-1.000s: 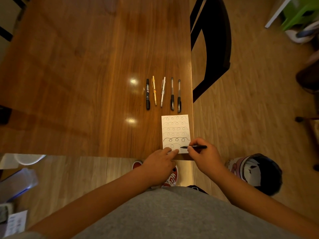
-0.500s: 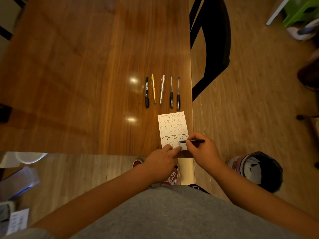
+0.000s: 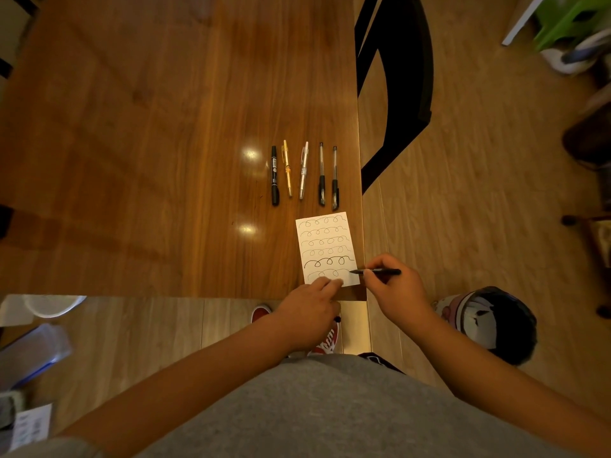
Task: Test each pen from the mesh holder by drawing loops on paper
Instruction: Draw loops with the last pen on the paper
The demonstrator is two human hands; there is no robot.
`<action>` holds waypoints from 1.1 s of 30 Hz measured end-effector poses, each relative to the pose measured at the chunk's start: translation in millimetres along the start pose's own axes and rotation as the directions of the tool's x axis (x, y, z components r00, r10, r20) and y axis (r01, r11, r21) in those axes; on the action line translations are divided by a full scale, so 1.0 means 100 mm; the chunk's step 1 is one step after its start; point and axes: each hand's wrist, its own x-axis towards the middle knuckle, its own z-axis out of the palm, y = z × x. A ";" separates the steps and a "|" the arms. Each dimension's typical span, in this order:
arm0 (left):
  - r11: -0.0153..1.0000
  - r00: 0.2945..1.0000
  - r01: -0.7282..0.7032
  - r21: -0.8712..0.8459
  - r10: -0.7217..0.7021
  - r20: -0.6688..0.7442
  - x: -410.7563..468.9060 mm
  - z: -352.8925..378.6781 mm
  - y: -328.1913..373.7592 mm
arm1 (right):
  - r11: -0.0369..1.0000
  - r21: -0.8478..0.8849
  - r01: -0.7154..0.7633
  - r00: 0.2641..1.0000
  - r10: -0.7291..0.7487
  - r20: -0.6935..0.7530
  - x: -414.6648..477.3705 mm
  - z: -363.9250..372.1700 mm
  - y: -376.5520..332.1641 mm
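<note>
A white paper [image 3: 325,246] with several rows of drawn loops lies at the near right corner of the wooden table [image 3: 148,160]. My right hand [image 3: 395,290] pinches a black pen [image 3: 380,271], its tip on the right end of the bottom row. My left hand [image 3: 309,309] presses the paper's bottom edge with an outstretched finger. Beyond the paper lie several pens in a row: a black marker [image 3: 274,175], a yellow pen [image 3: 287,168], a white pen [image 3: 303,170] and two black gel pens [image 3: 321,175]. No mesh holder is in view.
A black chair [image 3: 403,87] stands by the table's right edge. On the floor sit a dark round bag [image 3: 492,325] at the right, my red shoes [image 3: 325,342], and plastic containers [image 3: 33,352] at the left.
The pen tip has moved right along the bottom row, lengthening the loop line. My left hand stays pressed on the paper's bottom edge.
</note>
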 end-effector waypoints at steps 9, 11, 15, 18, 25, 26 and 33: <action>1.000 1.000 -0.014 0.020 0.014 -0.015 0.04 0.04 -0.01 | 1.000 -0.016 0.008 0.999 -0.007 0.033 0.00 0.05 -0.03; 1.000 1.000 -0.015 0.020 0.015 -0.003 0.04 0.04 -0.02 | 1.000 -0.008 -0.002 1.000 0.002 0.027 0.03 0.05 -0.04; 1.000 1.000 -0.010 0.008 0.010 0.012 0.04 0.01 -0.01 | 1.000 0.008 -0.015 1.000 0.015 0.002 0.08 0.01 -0.04; 1.000 1.000 -0.009 -0.001 0.009 0.012 0.04 0.00 -0.01 | 1.000 0.007 -0.007 1.000 0.007 -0.005 0.08 -0.03 -0.03; 1.000 1.000 -0.001 -0.013 0.001 0.012 0.05 0.01 -0.03 | 0.999 -0.036 -0.024 1.000 0.024 -0.002 0.04 -0.08 0.02; 1.000 1.000 -0.001 -0.015 0.001 0.007 0.05 0.02 -0.03 | 0.999 -0.040 -0.035 0.999 0.035 -0.005 0.04 -0.09 0.03; 1.000 1.000 0.010 -0.022 -0.010 -0.006 0.04 0.04 -0.04 | 0.991 -0.009 -0.133 0.991 0.133 -0.024 0.03 -0.13 0.03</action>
